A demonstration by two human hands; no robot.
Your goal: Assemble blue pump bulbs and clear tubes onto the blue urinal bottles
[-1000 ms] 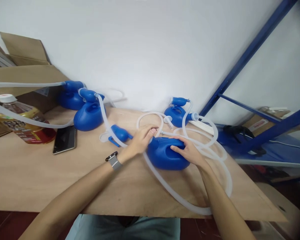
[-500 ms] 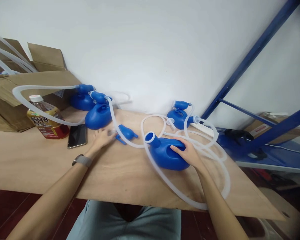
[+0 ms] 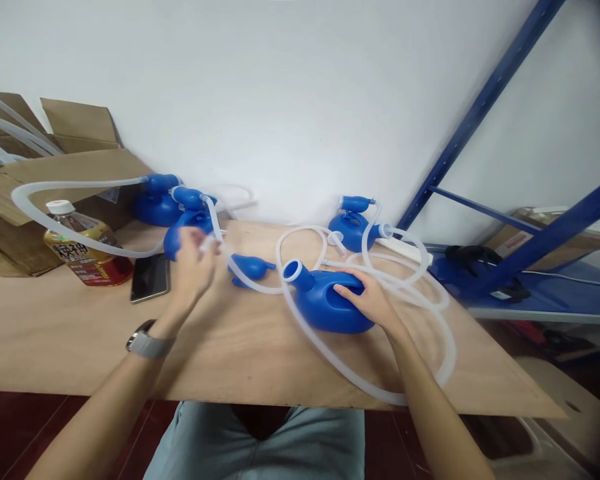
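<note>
A blue plastic jug (image 3: 330,310) rests on a wooden tabletop (image 3: 240,353), its white-rimmed spout uncovered and pointing up and left. The right hand (image 3: 367,297) has hold of the jug by its handle, part-curled, the thumb at the handle opening. The left hand (image 3: 195,263), at the spout a second ago, is now raised over by a second blue jug (image 3: 175,240), its blurred fingers drawn in around a small translucent piece (image 3: 209,242), apparently the clear part that lay beside a blue bulb-shaped fitting (image 3: 250,267). The fitting remains on the tabletop. Work thus seems to have turned from the spout to this small part while the jug is steadied. Clear tubing (image 3: 340,370) loops around the jug; a smartphone (image 3: 151,279) and a bottled drink (image 3: 87,257) sit farther left.
</note>
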